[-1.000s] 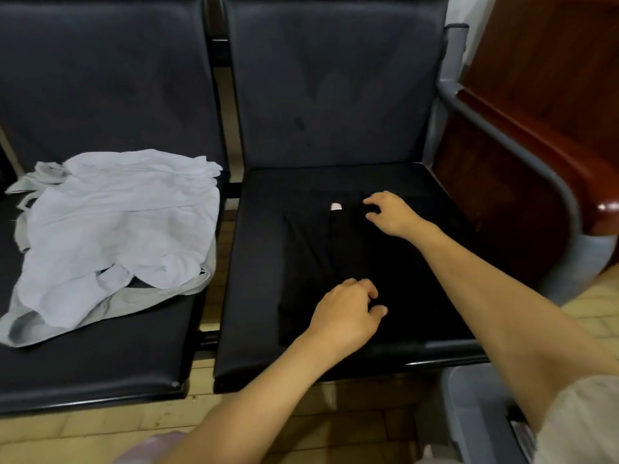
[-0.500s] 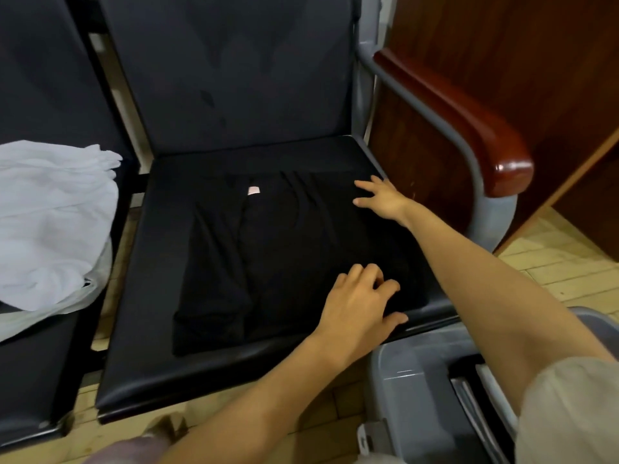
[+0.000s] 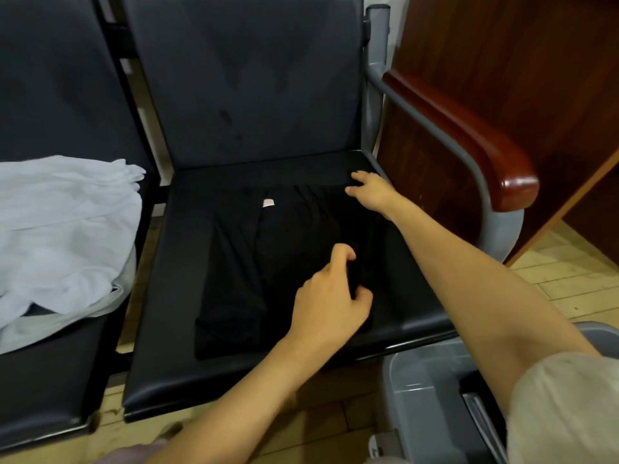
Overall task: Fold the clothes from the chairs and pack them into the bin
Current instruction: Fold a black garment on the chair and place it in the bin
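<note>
On the chair seat (image 3: 167,296), left hand (image 3: 330,296) pinches the black garment (image 3: 241,279), right hand (image 3: 371,192) grips its far corner.

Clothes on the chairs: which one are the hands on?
The black garment, pale label showing: left hand and right hand hold it. The white pile lies untouched alongside.

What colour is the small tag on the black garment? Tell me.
Pale pink, almost white: the tag on the black garment, clearest in the head view.
</note>
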`<action>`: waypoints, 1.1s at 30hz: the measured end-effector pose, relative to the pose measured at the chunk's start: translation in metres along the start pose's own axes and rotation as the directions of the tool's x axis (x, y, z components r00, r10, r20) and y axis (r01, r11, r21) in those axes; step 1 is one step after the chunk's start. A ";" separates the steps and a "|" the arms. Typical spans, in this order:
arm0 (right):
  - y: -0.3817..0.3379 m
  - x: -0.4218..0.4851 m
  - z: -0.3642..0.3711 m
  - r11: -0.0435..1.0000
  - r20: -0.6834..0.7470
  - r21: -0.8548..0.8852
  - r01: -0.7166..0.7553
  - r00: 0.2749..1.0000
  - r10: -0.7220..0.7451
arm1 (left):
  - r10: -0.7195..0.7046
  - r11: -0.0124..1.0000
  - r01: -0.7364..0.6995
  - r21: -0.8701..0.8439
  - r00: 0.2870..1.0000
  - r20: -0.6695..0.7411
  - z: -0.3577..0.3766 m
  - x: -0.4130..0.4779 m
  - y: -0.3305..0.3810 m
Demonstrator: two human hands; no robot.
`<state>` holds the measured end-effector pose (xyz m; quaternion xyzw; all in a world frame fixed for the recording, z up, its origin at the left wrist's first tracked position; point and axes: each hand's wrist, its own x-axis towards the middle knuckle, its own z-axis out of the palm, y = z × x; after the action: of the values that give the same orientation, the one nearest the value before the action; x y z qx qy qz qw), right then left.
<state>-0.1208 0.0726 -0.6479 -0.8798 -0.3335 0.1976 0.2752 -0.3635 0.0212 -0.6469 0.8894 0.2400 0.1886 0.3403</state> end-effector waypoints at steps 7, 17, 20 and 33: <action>-0.079 0.001 0.062 0.965 0.199 -0.162 0.207 0.964 -0.174 | -0.118 0.967 0.059 0.249 0.966 0.229 -0.062 -0.023 -0.035; -0.110 -0.002 0.117 0.962 -0.133 -0.070 0.265 0.953 -0.272 | -0.156 0.924 0.113 0.366 0.984 0.090 -0.095 -0.039 -0.075; -0.120 0.005 0.128 0.985 0.004 -0.069 0.157 0.988 -0.157 | -0.210 0.901 0.136 0.411 0.968 0.140 -0.095 -0.045 -0.089; -0.118 0.012 0.135 0.960 -0.274 -0.071 0.270 0.920 -0.279 | -0.237 0.966 0.226 0.125 0.968 0.084 -0.097 -0.042 -0.094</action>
<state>-0.2402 0.2024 -0.6816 -0.8476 -0.4142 0.0248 0.3308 -0.4743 0.1094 -0.6522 0.8814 0.3358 0.0894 0.3201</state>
